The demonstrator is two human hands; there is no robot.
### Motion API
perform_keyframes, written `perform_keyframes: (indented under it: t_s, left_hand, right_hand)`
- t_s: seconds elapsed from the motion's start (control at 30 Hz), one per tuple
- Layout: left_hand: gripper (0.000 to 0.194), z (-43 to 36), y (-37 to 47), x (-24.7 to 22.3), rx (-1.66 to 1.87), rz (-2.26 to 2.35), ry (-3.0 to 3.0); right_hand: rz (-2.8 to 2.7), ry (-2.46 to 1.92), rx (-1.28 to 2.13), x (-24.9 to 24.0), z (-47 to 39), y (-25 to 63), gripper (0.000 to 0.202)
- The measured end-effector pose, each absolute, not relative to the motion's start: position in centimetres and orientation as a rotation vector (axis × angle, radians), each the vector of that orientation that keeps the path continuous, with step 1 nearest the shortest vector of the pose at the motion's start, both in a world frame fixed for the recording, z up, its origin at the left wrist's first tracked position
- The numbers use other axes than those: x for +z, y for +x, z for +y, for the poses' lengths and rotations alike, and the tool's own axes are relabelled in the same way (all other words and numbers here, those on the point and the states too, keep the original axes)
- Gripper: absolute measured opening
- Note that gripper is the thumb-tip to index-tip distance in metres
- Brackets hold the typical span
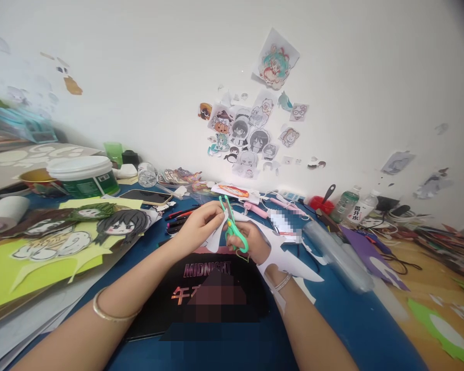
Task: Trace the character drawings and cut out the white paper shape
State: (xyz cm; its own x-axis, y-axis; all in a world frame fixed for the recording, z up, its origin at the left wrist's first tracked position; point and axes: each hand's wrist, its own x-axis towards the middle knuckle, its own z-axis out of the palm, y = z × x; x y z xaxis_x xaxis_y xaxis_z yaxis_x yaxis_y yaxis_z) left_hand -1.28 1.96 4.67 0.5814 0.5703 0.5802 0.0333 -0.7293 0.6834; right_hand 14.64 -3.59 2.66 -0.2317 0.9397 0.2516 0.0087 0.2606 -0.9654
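My right hand [251, 241] grips a pair of green scissors [237, 234], its fingers in the handle loops and the blades pointing up and away. Beside the blades, my left hand [201, 224] pinches a piece of white paper [216, 234] that hangs below its fingertips. A long white paper strip [294, 265] trails past my right wrist, ending in a point on the right. Below both hands lies a black folder-like sheet [154, 304] with the word MIDNIGHT on it, partly blurred out.
Yellow paper with cut-out drawings [81, 263] covers the left side, near a white-lidded tub [83, 175] and a phone [146, 196]. Pens [178, 219] lie behind my left hand. Clear plastic wrap [340, 257], purple paper [365, 252] and bottles [346, 206] are on the right.
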Motion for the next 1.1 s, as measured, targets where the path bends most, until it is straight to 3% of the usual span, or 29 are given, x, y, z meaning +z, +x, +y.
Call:
perform_keyframes:
  t_s: [1.1]
  left_hand:
    - [0.031,2.12,-1.70,5.30,1.019,0.456,2.178]
  right_hand:
    - [-1.516,-0.998,1.127,3.07,-4.04,14.15,0.043]
